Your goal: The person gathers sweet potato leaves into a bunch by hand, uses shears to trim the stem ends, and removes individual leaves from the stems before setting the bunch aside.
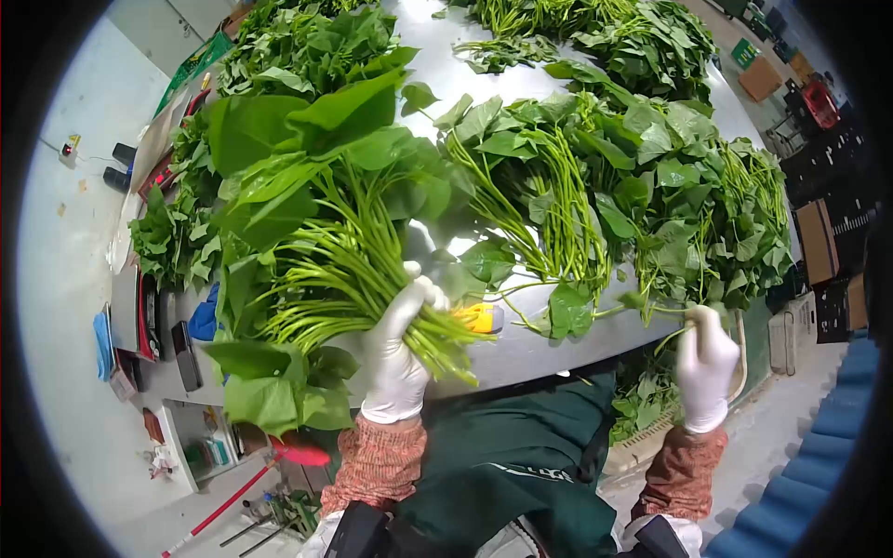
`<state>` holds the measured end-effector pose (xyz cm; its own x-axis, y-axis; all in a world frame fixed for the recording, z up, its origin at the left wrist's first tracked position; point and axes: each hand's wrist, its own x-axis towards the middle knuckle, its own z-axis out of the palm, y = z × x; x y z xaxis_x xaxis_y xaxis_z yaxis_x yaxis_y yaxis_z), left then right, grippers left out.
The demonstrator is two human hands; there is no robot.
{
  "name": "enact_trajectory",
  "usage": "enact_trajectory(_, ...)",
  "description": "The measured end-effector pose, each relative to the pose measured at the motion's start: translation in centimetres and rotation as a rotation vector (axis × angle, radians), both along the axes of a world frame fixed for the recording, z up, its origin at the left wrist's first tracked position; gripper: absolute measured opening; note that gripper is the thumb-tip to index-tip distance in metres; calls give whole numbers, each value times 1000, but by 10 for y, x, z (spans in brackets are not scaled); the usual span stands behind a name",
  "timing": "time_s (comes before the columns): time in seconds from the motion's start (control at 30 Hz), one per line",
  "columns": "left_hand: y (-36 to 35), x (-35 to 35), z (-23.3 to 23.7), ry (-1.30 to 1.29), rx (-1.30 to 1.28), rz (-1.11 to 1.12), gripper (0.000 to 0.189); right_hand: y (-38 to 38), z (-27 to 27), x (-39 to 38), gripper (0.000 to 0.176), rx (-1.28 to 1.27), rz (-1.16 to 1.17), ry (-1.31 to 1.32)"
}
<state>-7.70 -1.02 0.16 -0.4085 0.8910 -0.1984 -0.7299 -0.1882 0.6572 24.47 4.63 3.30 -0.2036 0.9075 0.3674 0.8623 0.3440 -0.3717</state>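
My left hand (395,349), in a white glove, is wrapped round a thick bunch of leafy greens (339,251). Its long green stems point toward me and to the right, and broad leaves fan out at the far and left sides. At the right, my gloved right hand (704,363) pinches a thin leafy stem (642,309) beside the table's near edge. That stem stretches left over the metal, close to a single leaf (569,311). A yellow and grey object (482,318) lies by the cut stem ends, partly hidden by the bunch.
More greens (558,200) lie in heaps across the shiny metal table (521,358). Below its edge on the right, leaves fill a crate (642,400). A red-handled tool (233,498) leans at lower left. Black crates and cardboard boxes (817,242) stand at right.
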Motion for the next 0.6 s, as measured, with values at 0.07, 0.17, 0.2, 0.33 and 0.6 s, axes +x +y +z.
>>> enact_trajectory(0.07, 2, 5, -3, -82, -16, -37, 25, 2, -3, 35, 34, -15, -76, -210)
enact_trajectory(0.17, 3, 14, -6, -193, -68, -95, 24, -9, 11, 12, 61, -104, -143, -265)
enact_trajectory(0.2, 4, 16, -5, -197, -67, -90, 24, -9, 8, -1, 55, -114, -64, -136)
enact_trajectory(0.33, 0, 17, 2, -180, -48, -54, 24, 4, -12, -72, 23, 14, 361, 146)
enact_trajectory(0.6, -12, -8, 7, 38, 52, 80, 27, 67, -89, -151, 22, 0, 210, -167)
